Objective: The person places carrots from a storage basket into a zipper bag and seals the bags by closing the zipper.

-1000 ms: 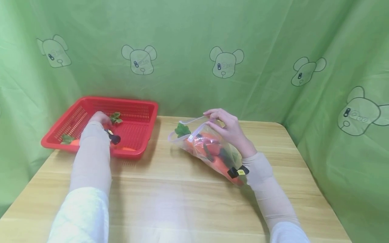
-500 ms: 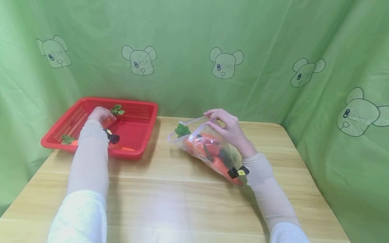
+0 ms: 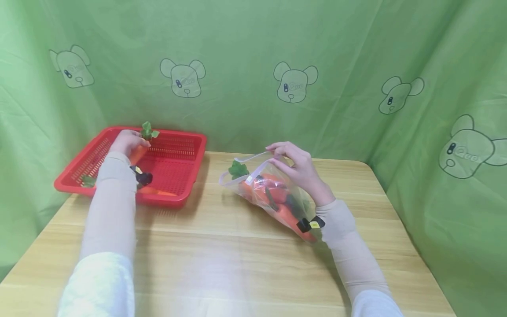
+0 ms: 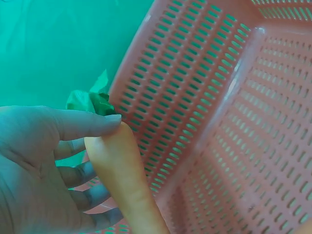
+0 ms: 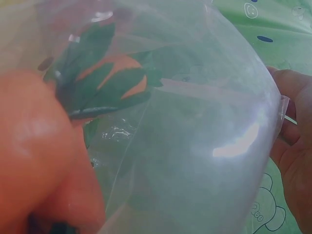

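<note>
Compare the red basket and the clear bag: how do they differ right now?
The red basket looks rigid and slotted; the clear bag is thin, see-through film. The basket is wider, its top facing upward; the bag is smaller and slanted, its mouth pinched by the right grip. Both are open and contain orange carrots.

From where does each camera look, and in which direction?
Head: worn there, forward and down at the wooden table; left hand, right hand and forearms show.
Left wrist: there, towards the held carrot and red basket; left hand shows.
Right wrist: there, towards the clear zipper bag; part of right hand shows.
Head and left wrist share the basket.
</note>
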Motion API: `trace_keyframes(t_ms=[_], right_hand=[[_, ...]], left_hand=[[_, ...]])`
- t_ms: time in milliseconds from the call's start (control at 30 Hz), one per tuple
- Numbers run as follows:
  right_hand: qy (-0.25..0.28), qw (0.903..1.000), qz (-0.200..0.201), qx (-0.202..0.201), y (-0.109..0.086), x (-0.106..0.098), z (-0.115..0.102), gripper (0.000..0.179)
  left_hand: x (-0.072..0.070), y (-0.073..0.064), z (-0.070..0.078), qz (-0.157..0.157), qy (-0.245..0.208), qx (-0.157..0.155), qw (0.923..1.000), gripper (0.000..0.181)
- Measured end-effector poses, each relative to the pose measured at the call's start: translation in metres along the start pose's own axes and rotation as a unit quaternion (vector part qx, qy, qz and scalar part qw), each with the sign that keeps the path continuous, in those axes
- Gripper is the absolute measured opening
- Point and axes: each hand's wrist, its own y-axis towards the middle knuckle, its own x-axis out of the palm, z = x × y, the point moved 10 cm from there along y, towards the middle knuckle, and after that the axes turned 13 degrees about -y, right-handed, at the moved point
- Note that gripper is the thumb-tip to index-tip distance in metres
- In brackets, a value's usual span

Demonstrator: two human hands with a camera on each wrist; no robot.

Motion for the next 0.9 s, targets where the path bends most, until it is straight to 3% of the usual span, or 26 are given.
trace_keyframes(t_ms=[233, 500, 900], right_hand=[[-0.002, 1.0, -0.004, 0.0, 0.001, 0.0, -0.001, 0.018], [-0.007, 1.0, -0.006, 0.001, 0.0, 0.0, -0.001, 0.018], [-0.004, 1.0, -0.003, -0.002, -0.002, 0.0, -0.001, 0.017]], left_hand=[[-0.006, -0.007, 0.019, 0.007, 0.034, 0.009, 0.9993, 0.068], [-0.007, -0.011, 0.033, 0.006, 0.035, 0.024, 0.9991, 0.073], [-0.003, -0.025, 0.063, 0.017, 0.039, 0.077, 0.9961, 0.074]])
